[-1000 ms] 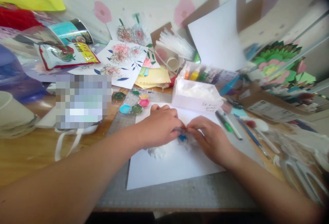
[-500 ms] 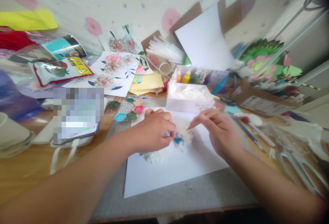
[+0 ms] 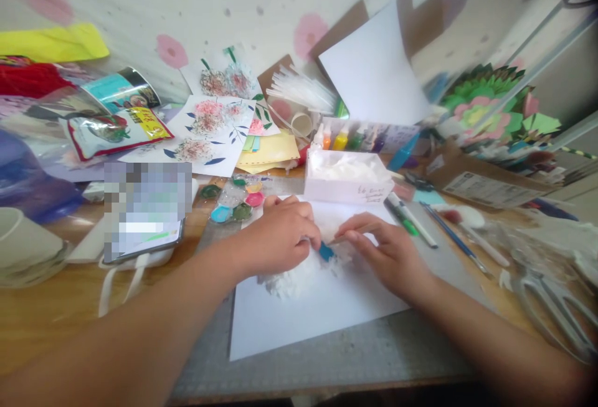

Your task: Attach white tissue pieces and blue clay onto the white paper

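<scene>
1. Nearest edge: a grey cutting mat covers the wooden table. A white sheet lies flat on the mat, slightly skewed.
2. On the sheet sits a white fluffy wad, partly under the left hand.
3. Left hand: fingers curled shut, knuckles up, resting on the wad. Its fingertips appear to nip the blue piece, a small bright-blue item at the wad's far right edge (the frame is soft here).
4. Right hand: palm down on the sheet, fingers drawn together and pointing at the blue piece, their tips just beside it. Whether it grips anything cannot be told.
5. Right of the sheet: pens lie on the mat; scissors lie further right, well apart from the hands.
6. Beyond the hands: a paint palette to the left and a white box to the right, the box touching the sheet's far edge.
7. Behind the box stands a row of paint bottles.
8. Farthest: flower paintings lie at the back, and a blank sheet leans on the wall.
</scene>
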`<state>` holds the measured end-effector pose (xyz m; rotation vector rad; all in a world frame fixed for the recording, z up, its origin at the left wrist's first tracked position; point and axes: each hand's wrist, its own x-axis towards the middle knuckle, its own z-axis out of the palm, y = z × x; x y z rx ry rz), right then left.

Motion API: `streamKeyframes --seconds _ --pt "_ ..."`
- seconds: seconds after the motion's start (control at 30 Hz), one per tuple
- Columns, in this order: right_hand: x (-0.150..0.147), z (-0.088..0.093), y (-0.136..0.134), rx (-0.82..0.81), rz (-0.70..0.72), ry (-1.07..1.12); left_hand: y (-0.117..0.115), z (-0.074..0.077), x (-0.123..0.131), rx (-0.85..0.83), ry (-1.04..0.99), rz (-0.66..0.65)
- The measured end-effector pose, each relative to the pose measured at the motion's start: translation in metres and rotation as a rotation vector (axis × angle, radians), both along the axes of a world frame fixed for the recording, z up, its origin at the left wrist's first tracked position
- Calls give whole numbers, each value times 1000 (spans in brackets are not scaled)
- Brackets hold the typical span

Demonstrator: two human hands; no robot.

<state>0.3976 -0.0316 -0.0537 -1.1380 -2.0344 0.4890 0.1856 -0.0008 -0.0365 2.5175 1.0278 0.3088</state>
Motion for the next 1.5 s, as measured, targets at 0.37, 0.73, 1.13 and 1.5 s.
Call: streamKeyframes --seconds 0.37,0.73,1.13,1.5 --pt "29 14 16 51 -162 100 -1 -6 3 -8 14 -19" --pt "66 7 30 -112 -175 2 1 -7 2 21 27 -20" --pt "69 -7 38 -114 -210 65 0 -7 2 10 24 -12" --pt "13 25 -13 104 180 -149 1 -7 4 63 46 -8"
